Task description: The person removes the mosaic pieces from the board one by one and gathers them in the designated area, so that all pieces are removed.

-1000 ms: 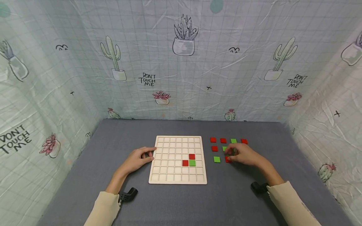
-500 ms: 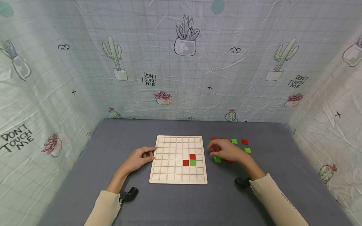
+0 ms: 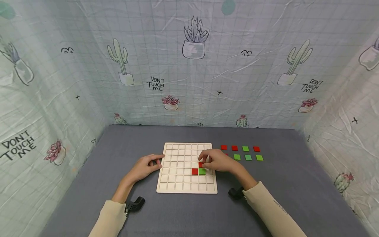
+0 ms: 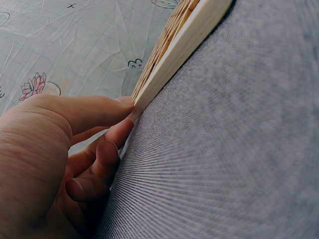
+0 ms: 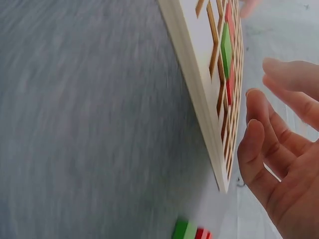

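A pale wooden grid board (image 3: 173,186) lies on the grey tabletop. On its right half sit two red tiles (image 3: 194,171) and a green tile (image 3: 202,171). My left hand (image 3: 143,168) rests beside the board, index fingertip and thumb tip touching its left edge; the left wrist view shows a fingertip (image 4: 124,101) against the side. Over the right part of the board hovers my right hand (image 3: 219,160), thumb and index finger bent above the upper red tile. In the right wrist view its fingers (image 5: 253,142) are bent; I cannot tell whether a tile is between them.
To the right of the board lie loose tiles in rows, among them a red tile (image 3: 256,149) and a green tile (image 3: 259,158); my right arm hides part of this area. Behind the table hangs a cactus-print cloth (image 3: 219,72), which also covers the sides.
My right hand has moved left from the loose tiles to above the board, uncovering some green tiles. The left hand stays at the board's left edge.
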`<state>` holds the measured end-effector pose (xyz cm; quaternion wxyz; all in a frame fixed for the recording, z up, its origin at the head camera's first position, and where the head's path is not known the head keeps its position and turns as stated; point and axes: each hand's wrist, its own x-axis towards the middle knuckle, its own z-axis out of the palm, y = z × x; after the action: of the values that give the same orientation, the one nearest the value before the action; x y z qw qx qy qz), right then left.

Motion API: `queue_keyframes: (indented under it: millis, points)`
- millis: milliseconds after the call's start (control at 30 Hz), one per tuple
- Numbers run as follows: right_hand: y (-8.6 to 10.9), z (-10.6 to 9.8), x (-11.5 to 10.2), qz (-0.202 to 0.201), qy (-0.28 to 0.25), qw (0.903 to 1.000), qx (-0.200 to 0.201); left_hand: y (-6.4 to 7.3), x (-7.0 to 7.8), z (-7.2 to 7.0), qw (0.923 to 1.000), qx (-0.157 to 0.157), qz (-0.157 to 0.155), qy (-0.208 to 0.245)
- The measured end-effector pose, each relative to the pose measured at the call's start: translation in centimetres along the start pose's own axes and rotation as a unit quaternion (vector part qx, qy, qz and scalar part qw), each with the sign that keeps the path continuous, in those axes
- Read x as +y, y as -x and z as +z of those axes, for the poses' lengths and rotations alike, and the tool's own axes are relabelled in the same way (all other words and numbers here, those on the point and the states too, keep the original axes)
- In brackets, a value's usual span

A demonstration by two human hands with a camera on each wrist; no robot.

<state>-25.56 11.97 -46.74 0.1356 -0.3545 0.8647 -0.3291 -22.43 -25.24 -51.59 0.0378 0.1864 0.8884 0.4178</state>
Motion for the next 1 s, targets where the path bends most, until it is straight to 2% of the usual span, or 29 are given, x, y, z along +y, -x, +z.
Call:
queue_keyframes:
  millis: [433,800,1000]
  points:
    - [-1.5,2.0,-1.2,-0.02,0.049,0.9984,-0.021,0.1,-0.1,0.1,1.0,0.008,-0.003,0.005]
    - [-1.5,2.4,-2.1,0.006,0.073,0.9969,-0.028,0.0,0.1,0.1,1.0,0.008,-0.003,0.0]
    - [-1.5,2.4,-2.1,0.006,0.07,0.9972,-0.026,0.1,0.1,0.1,1.0,0.006,-0.002,0.004]
